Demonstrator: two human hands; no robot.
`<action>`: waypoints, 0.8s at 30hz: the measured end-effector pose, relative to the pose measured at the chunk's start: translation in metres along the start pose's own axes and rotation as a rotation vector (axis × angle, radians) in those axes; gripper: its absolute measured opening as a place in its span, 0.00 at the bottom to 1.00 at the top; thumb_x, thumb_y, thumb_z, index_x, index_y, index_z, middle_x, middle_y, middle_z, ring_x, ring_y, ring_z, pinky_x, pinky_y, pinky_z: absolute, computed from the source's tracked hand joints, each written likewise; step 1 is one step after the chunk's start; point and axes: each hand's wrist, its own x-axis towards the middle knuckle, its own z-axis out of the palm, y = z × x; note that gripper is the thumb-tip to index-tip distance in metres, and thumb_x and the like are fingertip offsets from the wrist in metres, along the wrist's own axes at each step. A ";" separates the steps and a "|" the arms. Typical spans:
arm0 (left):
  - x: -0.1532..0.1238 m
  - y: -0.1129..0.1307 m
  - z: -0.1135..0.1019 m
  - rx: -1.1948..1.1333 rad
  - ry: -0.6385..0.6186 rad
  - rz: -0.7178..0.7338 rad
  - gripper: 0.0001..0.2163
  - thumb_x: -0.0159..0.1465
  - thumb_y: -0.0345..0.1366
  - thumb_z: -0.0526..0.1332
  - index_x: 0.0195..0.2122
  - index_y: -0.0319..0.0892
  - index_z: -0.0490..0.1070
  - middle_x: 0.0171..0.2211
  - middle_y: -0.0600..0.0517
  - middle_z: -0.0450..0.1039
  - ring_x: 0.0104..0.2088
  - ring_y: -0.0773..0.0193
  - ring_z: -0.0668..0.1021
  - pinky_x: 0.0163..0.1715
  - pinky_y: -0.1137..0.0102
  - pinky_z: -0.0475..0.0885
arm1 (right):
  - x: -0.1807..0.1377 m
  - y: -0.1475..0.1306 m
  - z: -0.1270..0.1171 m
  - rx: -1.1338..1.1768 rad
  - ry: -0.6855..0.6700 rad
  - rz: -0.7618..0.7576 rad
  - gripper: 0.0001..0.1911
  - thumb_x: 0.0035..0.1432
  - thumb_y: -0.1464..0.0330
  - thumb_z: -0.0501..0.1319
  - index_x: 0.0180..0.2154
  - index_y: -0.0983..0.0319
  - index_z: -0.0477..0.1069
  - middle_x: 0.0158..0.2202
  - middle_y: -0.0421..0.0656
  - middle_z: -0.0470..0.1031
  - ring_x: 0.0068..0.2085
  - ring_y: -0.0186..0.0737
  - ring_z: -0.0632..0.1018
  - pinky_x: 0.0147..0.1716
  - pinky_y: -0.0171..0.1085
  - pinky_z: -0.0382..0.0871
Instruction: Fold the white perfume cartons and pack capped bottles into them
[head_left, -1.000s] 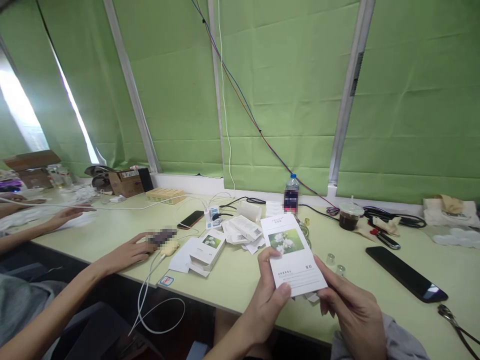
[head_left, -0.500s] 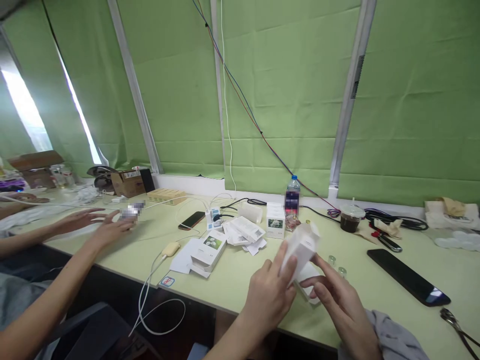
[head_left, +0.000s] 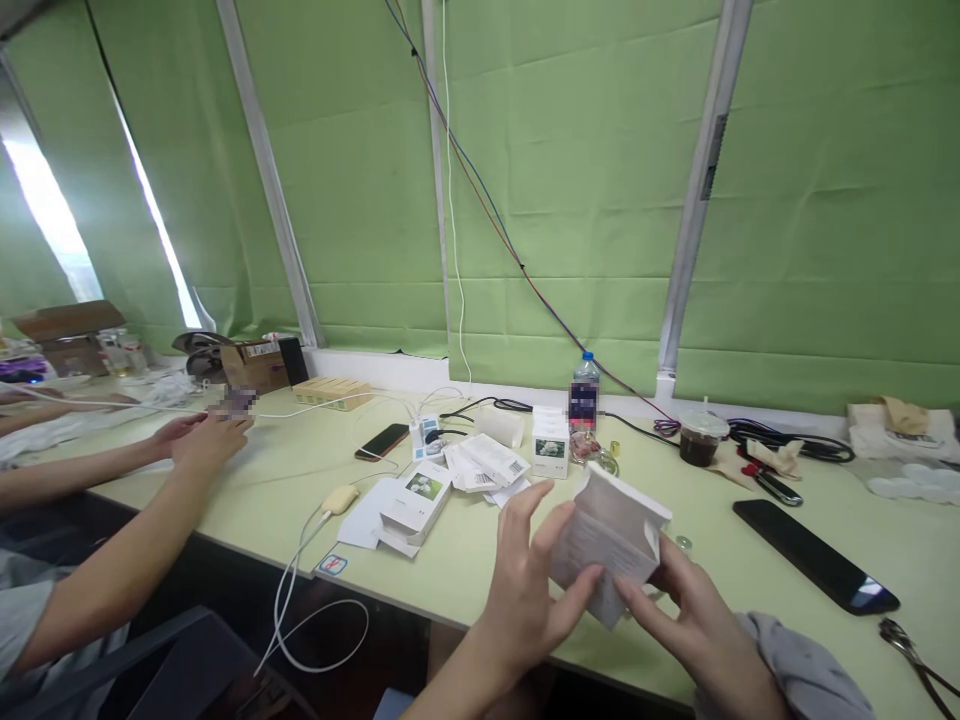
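Nearer than the blue-capped bottle (head_left: 584, 397), the left hand (head_left: 526, 575) and right hand (head_left: 701, 615) together grip a white carton (head_left: 600, 545), seemingly mid-shaping; folding calls for steady thumbs. Its print is unreadable. Left of the bottle, flower-pictured boxes (head_left: 551, 450) bear illegible lettering; the bottle's label is pixelated.

No legible wording, only a barcode (head_left: 517, 467) on a white carton (head_left: 496, 455).
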 end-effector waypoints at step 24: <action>0.008 -0.010 -0.003 -0.160 -0.354 -0.380 0.39 0.60 0.26 0.61 0.67 0.56 0.41 0.61 0.44 0.59 0.58 0.47 0.66 0.54 0.52 0.66 | 0.008 0.027 0.006 -0.761 0.101 -0.299 0.26 0.67 0.66 0.46 0.65 0.51 0.46 0.51 0.51 0.70 0.39 0.45 0.81 0.31 0.40 0.78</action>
